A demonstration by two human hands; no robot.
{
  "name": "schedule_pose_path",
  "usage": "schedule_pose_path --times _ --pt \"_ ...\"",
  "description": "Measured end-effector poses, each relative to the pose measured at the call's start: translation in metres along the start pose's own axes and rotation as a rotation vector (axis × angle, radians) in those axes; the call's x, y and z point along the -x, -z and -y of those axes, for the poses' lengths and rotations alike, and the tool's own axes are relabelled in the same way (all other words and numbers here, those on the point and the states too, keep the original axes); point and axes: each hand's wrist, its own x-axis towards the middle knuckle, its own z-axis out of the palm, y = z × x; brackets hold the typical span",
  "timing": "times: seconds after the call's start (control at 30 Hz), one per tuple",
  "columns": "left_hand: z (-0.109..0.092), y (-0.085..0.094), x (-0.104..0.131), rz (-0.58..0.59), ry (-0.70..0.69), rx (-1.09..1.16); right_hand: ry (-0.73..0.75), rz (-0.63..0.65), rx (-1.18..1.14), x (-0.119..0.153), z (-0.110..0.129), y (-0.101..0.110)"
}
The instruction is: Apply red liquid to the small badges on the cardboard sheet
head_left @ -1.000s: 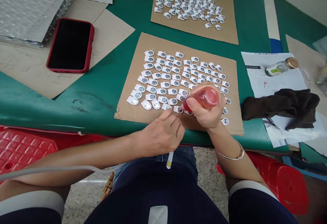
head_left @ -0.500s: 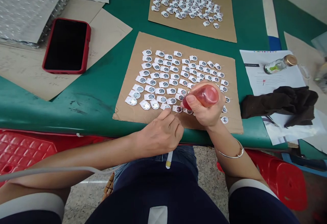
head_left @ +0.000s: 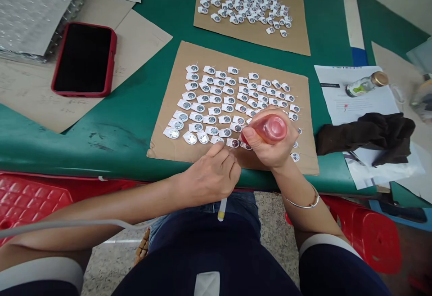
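The right hand (head_left: 277, 150) partly covers the red bottle (head_left: 272, 129) and hides some of the tags (head_left: 216, 111). Whether the left hand (head_left: 213, 173) pinches anything cannot be made out. The top edge cuts off the far cardboard (head_left: 299, 30).

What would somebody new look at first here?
Probably the shiny red bottle, tipped over the near cardboard in the person's right hand. Next come the many little white tags set out on that cardboard. A phone in a red case lies at the left, and a crumpled brown cloth at the right.
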Motion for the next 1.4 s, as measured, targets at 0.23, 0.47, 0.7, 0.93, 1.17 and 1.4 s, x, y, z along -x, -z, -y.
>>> schedule_pose_path --times 0.23,0.47,0.7,0.93,1.17,1.4 --pt "0.0003 -0.001 -0.0004 -0.023 0.004 0.023 0.022 -0.001 0.03 0.0007 0.0 0.0021" --pt "0.0016 0.0007 -0.0013 0.007 0.008 0.038 0.02 0.0 0.029 0.003 -0.0012 0.0029" --pt "0.0021 0.0007 0.0001 0.012 0.01 0.034 0.036 0.004 0.033 0.0038 -0.0023 0.0043" --pt "0.0014 -0.0009 -0.0014 -0.032 0.019 0.038 0.028 -0.002 0.043 0.0057 -0.0028 0.0047" --pt "0.0024 -0.0009 -0.0001 -0.034 0.028 0.057 0.013 0.005 0.021 0.0059 -0.0028 0.0058" --pt "0.0031 -0.0032 -0.0003 -0.065 0.027 0.088 0.034 0.0 0.056 0.0046 -0.002 0.0053"
